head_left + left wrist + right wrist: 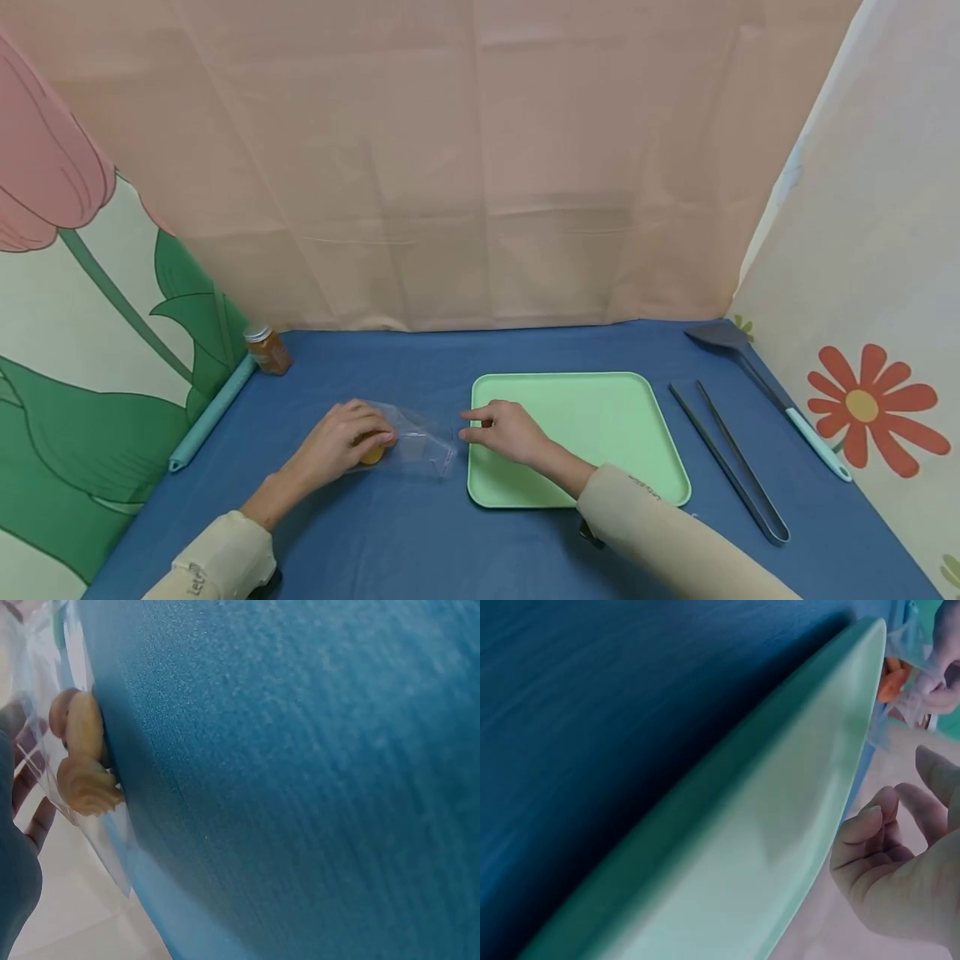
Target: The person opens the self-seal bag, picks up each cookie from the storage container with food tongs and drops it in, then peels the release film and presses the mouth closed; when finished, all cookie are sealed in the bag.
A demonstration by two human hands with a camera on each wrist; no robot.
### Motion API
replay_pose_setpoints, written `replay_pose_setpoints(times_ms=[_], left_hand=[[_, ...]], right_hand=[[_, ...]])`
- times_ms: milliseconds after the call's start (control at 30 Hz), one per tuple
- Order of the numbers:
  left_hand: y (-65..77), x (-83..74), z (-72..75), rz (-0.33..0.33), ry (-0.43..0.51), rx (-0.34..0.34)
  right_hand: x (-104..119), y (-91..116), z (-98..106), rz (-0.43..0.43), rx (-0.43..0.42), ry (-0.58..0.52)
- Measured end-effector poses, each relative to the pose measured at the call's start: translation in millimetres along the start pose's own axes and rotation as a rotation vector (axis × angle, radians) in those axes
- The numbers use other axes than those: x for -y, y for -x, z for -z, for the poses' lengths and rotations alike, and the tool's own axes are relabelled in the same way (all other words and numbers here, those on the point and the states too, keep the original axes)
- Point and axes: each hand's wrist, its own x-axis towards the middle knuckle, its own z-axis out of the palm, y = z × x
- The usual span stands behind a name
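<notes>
My left hand [345, 437] grips a clear plastic bag [427, 442] above the blue cloth, left of the green tray [600, 433]. Inside the bag, the left wrist view shows small golden-brown baked pieces; one is a ridged, swirled piece [86, 786]. Part of the bag's contents is hidden behind the left fingers in the head view. My right hand [510, 429] hovers over the tray's left side, thumb and forefinger apart with nothing between them. In the right wrist view its other fingers are loosely bent, and a gap separates it from the bag.
Dark tongs [731, 467] lie right of the tray, and a spatula [772, 392] with a pale blue handle lies beyond them. At the back left stands a lidded jar [270, 354], near a teal roll [213, 412] along the table's left edge.
</notes>
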Motion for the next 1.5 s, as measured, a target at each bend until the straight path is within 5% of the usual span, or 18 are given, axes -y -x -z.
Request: replay_pose_setpoints(times_ms=[867, 1200, 1500], left_hand=[[0.7, -1.1, -2.5, 0.011, -0.007, -0.004], [1.8, 0.4, -5.2, -0.037, -0.013, 0.008], [-6.4, -5.4, 7.0, 0.087, 0.115, 0.045]], right_hand=[[12.7, -29.0, -29.1, -0.173, -0.075, 0.157], [13.1, -39.3, -29.9, -0.219, -0.122, 0.242], [6.7, -39.0, -29.0, -0.198, -0.122, 0.143]])
